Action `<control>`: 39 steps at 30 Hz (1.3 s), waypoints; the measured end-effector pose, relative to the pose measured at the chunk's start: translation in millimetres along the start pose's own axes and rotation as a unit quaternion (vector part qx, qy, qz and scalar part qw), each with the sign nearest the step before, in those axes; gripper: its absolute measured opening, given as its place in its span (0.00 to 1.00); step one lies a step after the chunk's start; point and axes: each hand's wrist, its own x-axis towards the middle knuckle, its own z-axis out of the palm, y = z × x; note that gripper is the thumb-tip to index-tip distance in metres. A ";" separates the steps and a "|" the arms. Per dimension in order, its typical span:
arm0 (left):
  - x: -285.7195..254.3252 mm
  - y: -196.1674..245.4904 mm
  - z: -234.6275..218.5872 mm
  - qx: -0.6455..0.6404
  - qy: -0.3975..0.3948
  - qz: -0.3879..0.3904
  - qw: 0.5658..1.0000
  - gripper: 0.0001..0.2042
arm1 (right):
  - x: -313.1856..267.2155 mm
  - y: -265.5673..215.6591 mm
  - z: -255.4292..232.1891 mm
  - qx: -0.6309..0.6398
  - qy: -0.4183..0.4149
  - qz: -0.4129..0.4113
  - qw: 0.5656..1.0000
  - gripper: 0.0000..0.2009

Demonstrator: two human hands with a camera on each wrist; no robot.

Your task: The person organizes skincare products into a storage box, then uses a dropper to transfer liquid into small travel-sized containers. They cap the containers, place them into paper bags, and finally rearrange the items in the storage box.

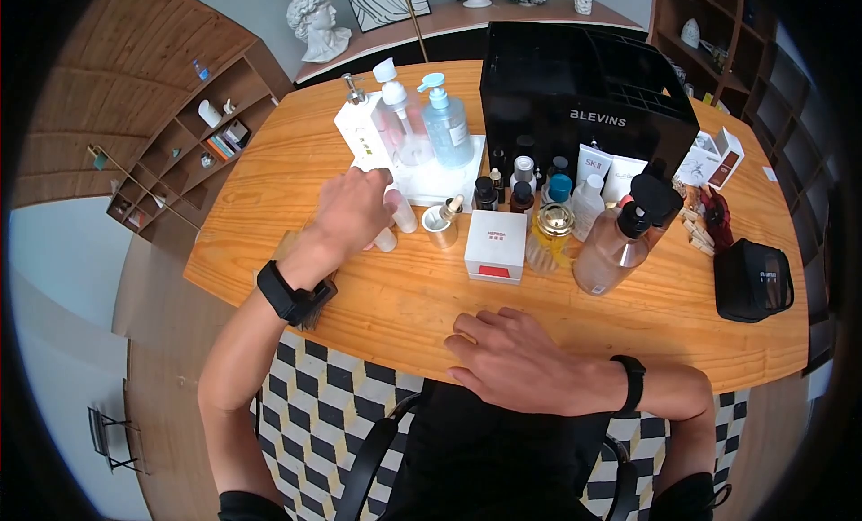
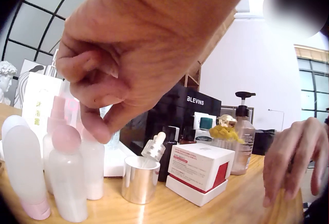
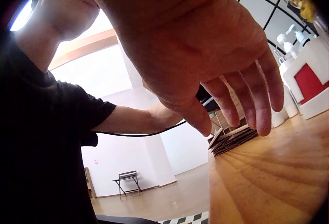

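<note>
My left hand (image 1: 352, 208) hangs over the small bottles at the table's left, fingers curled; in the left wrist view the left hand (image 2: 128, 44) has a fingertip by the top of a pale bottle (image 2: 93, 170), and whether it grips that top is hidden. Beside it stand a bottle with a round pink cap (image 2: 69, 183) and a white bottle on its pink cap (image 2: 25, 165). A silver cup (image 1: 441, 226) with a dropper (image 1: 452, 207) stands to the right. Loosely bent, my right hand (image 1: 516, 355) is at the table's front edge and holds nothing.
A white box (image 1: 496, 244), an amber-filled jar (image 1: 548, 242) and a large pump bottle (image 1: 611, 256) stand mid-table. Behind are pump bottles (image 1: 447, 130) on a white tray (image 1: 437, 190) and a black BLEVINS case (image 1: 575, 90). A black pouch (image 1: 752, 280) sits at the right.
</note>
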 end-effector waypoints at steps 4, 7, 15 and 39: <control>-0.6 4.5 -5.7 0.002 -0.032 -0.008 0.999 0.15 | -1.5 0.3 0.7 0.003 -0.004 0.004 1.000 0.12; 3.0 9.5 -6.3 0.025 -0.056 -0.020 0.998 0.13 | -1.8 0.4 0.7 0.000 -0.002 0.000 1.000 0.12; 6.1 5.4 -3.0 0.010 -0.064 -0.014 0.998 0.11 | -3.6 -0.3 2.1 0.006 -0.007 0.005 1.000 0.12; -122.6 122.6 -5.9 -0.127 0.304 0.540 0.774 0.14 | -22.7 21.4 11.8 0.064 0.061 0.005 0.996 0.04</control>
